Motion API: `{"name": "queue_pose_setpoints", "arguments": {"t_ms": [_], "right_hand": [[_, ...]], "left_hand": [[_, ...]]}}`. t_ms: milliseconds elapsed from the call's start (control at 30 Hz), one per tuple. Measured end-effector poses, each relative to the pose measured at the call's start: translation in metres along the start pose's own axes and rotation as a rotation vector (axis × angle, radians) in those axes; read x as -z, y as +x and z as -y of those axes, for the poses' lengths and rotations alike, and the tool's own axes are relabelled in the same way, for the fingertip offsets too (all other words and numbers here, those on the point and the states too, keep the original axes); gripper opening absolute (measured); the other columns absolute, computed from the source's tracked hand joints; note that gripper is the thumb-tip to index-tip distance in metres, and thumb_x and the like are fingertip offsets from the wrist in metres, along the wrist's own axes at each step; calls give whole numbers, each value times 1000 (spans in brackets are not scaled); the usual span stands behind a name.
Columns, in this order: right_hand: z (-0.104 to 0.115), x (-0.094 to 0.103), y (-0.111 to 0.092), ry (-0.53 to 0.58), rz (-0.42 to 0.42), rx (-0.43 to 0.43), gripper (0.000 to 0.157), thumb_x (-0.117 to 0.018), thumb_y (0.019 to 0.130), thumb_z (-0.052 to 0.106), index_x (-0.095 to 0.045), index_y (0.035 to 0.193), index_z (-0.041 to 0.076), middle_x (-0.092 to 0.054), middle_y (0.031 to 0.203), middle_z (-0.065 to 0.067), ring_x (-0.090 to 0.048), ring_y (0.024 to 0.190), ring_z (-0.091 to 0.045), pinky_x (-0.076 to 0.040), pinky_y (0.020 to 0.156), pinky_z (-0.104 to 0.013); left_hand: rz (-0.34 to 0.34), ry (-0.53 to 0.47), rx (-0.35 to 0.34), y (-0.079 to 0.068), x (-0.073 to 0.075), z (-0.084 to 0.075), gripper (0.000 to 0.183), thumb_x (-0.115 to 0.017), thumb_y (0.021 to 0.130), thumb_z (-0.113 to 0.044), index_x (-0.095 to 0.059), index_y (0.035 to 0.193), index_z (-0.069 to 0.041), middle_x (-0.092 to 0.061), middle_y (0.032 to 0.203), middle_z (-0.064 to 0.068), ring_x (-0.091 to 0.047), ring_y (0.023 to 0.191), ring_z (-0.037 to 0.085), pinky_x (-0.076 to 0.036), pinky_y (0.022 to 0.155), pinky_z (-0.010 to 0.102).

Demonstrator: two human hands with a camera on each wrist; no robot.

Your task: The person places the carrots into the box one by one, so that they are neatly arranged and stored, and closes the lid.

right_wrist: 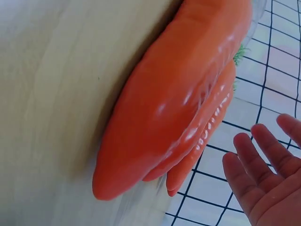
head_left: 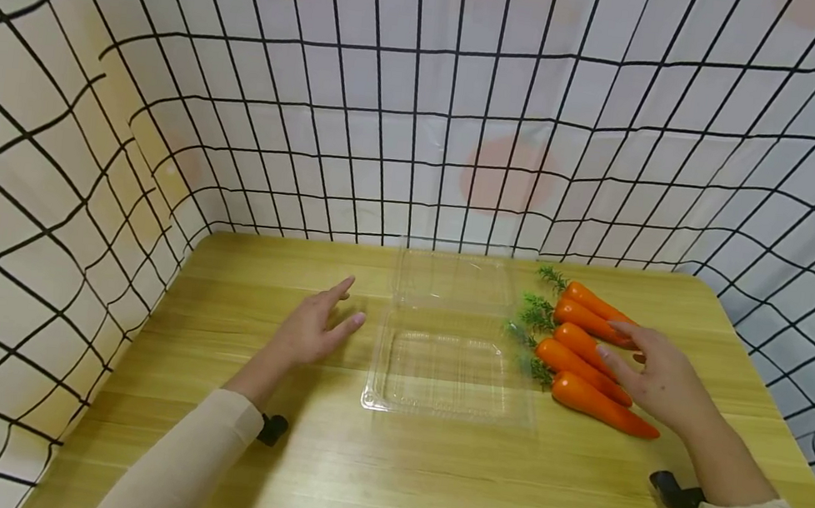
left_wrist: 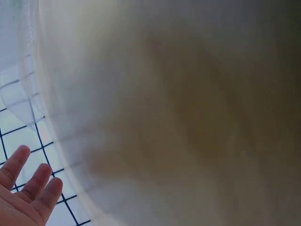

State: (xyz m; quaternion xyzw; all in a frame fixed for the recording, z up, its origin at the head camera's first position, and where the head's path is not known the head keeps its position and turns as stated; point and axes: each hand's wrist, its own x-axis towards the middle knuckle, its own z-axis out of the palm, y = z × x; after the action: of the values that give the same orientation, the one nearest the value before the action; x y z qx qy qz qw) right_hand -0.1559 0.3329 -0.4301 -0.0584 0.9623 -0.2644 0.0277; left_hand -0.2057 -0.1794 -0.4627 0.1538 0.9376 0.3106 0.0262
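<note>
Several orange carrots (head_left: 590,405) with green tops lie in a row on the right, their tips pointing right. My right hand (head_left: 657,379) hovers over their tip ends, fingers apart and holding nothing; the right wrist view shows its spread fingers (right_wrist: 254,165) beside the large near carrot (right_wrist: 164,103). A clear plastic clamshell box (head_left: 450,376) lies open in the middle, its lid (head_left: 453,280) folded back toward the wall. To the left of the box is my left hand (head_left: 312,327), empty, with thumb and fingers extended. The left wrist view is mostly blurred, with several fingertips (left_wrist: 40,183) at its lower left.
The wooden table (head_left: 381,486) ends at a white cloth wall with a black grid (head_left: 442,82), which also rises at both sides. Green carrot tops (head_left: 537,311) overlap the box's right edge in the head view. A small black device sits at each wrist.
</note>
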Motion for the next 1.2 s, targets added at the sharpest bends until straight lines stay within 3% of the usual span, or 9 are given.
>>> {"name": "queue_pose_setpoints", "arguments": {"t_ms": [267, 533, 933, 1200], "right_hand": [[3, -6, -7, -10, 14, 15, 64, -54, 103, 52, -53, 145, 4, -59, 139, -26, -58, 120, -48, -48, 97, -67], [6, -10, -9, -15, 52, 2, 64, -55, 101, 55, -57, 142, 6, -60, 138, -25, -61, 118, -43, -50, 96, -64], [7, -11, -17, 16, 78, 44, 56, -63, 99, 48, -62, 136, 6, -68, 129, -20, -62, 119, -41, -50, 97, -62], [0, -17, -25, -2, 97, 12, 57, -64, 97, 53, -63, 134, 10, -69, 131, -17, -63, 118, -40, -52, 92, -58]], "left_hand": [[-3, -136, 31, -1, -11, -6, 73, -46, 101, -65, -23, 163, -33, -56, 150, 10, -55, 136, 37, -48, 109, 57], [6, -248, 57, 2, -17, -14, 71, -47, 101, -64, -24, 162, -36, -58, 148, 8, -57, 134, 34, -49, 110, 52], [-54, -468, 102, 6, -29, -27, 64, -51, 105, -49, -31, 161, -29, -61, 143, 17, -59, 131, 37, -47, 110, 55], [-98, -781, 175, 11, -43, -35, 64, -54, 106, -32, -30, 161, -11, -56, 144, 26, -59, 128, 41, -53, 105, 52]]}}
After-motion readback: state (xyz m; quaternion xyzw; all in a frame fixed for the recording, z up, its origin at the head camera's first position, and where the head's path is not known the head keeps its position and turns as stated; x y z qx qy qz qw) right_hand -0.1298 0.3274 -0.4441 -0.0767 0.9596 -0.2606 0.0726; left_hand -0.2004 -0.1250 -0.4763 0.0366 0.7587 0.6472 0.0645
